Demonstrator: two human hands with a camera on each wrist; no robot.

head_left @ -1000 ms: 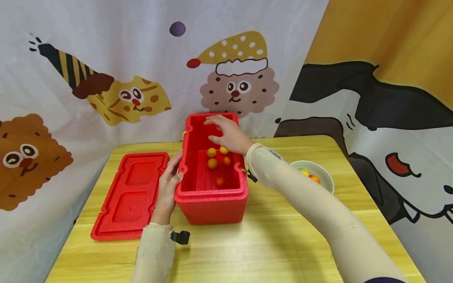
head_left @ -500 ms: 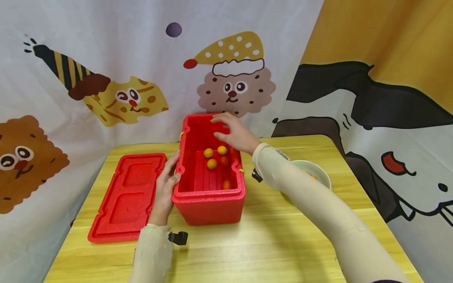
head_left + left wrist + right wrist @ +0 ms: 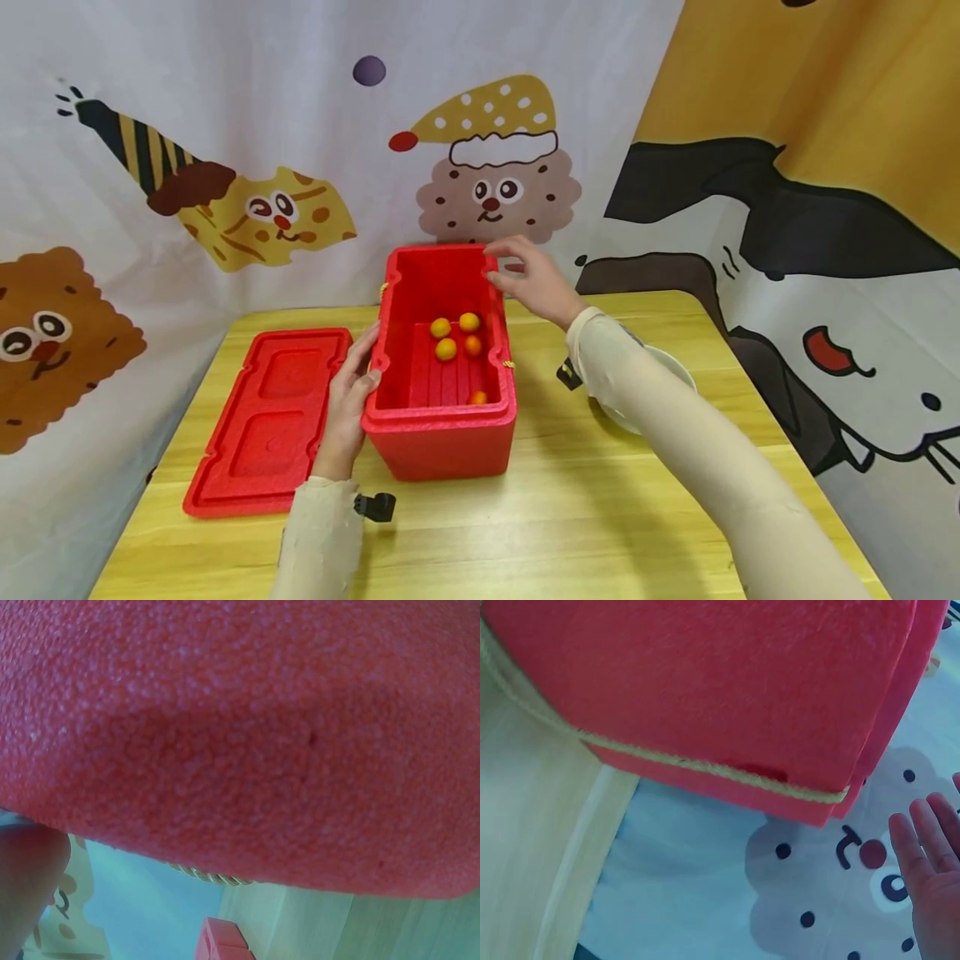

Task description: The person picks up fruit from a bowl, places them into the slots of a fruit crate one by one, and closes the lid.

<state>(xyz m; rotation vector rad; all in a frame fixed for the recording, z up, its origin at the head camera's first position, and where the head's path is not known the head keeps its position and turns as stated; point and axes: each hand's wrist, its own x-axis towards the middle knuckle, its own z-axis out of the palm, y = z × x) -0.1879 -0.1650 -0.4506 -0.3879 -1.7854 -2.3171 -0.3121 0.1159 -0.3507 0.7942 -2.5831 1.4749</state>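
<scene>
- Counter (image 3: 442, 542), wood-grained
- Red box (image 3: 438, 447) on it
- Lid (image 3: 266, 400) flat, left of box
- Bowl (image 3: 677, 365) right, partly hidden
- Right hand (image 3: 538, 282) by box's far right rim, fingers parted, empty
- Left hand (image 3: 347, 408) touching box's left wall, fingers nearly straight
- Five orange balls (image 3: 446, 349) inside box

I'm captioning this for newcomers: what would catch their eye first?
Probably the open red box on the table, with small yellow-orange balls on its floor. The left hand touches its left side; the right hand is near its far right corner. Behind, big cartoon faces decorate the fabric backdrop.
</scene>
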